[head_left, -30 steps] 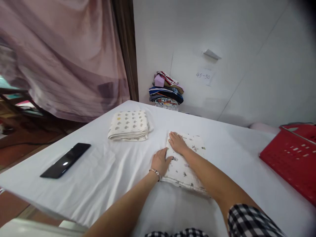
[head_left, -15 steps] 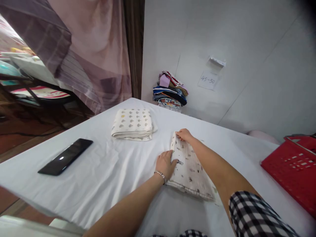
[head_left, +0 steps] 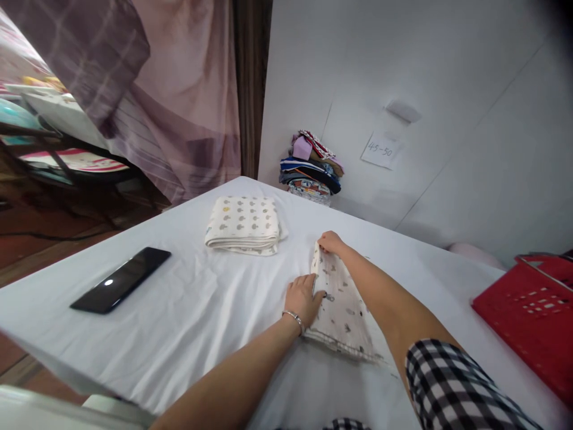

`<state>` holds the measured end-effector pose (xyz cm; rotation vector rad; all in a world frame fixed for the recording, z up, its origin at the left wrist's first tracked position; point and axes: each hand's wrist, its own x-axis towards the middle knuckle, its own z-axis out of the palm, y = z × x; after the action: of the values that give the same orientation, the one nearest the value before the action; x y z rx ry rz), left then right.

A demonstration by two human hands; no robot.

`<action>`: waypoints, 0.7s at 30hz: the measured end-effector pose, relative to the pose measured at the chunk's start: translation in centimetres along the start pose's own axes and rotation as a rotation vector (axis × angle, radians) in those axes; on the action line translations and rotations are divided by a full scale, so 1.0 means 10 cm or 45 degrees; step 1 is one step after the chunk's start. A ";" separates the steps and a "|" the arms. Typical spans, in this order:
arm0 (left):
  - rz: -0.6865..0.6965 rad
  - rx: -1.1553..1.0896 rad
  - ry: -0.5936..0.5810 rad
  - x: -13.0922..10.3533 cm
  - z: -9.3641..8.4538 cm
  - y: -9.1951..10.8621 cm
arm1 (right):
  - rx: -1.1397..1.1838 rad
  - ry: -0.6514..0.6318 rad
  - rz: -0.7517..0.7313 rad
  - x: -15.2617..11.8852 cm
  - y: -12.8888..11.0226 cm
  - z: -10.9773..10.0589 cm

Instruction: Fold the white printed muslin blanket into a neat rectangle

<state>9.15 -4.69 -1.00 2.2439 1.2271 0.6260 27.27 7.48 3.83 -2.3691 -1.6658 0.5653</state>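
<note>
A folded white muslin cloth (head_left: 342, 307) printed with small grey figures lies at the near middle of the table. My left hand (head_left: 302, 298), a bracelet at its wrist, rests on the cloth's left edge with fingers stretched and thumb apart. At the far left corner of the cloth, my right hand (head_left: 330, 242) has its fingers closed on the fabric; my forearm hides part of the right side. Farther back to the left sits a neatly folded white cloth (head_left: 244, 222) with rows of grey prints and one yellow one, touched by neither hand.
A black phone-like slab (head_left: 120, 280) lies on the left of the white-covered table (head_left: 188, 322). On the right is a red plastic basket (head_left: 528, 316). A stack of folded clothes (head_left: 311, 167) stands beyond the far edge, by the wall. Curtains (head_left: 192, 101) hang at the back left.
The muslin cloth's near right corner has come slightly left, and my right forearm has shifted a little left too. Both hands keep their places on the cloth. The view has turned slightly.
</note>
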 end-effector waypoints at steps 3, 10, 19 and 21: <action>0.006 0.000 -0.007 0.00 0.00 -0.01 | 0.007 0.033 -0.058 -0.03 0.04 0.08; 0.004 -0.023 0.008 -0.01 0.00 0.00 | -0.001 0.151 -0.256 -0.19 0.18 0.20; -0.004 -0.024 0.007 0.01 0.01 -0.01 | -0.015 0.275 -0.307 -0.37 0.19 0.30; -0.002 -0.034 0.008 0.01 0.00 -0.02 | 0.004 0.287 -0.304 -0.41 0.24 0.25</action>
<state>9.09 -4.51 -1.14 2.2207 1.2164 0.6451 27.12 2.60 1.52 -2.0983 -1.8035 0.2489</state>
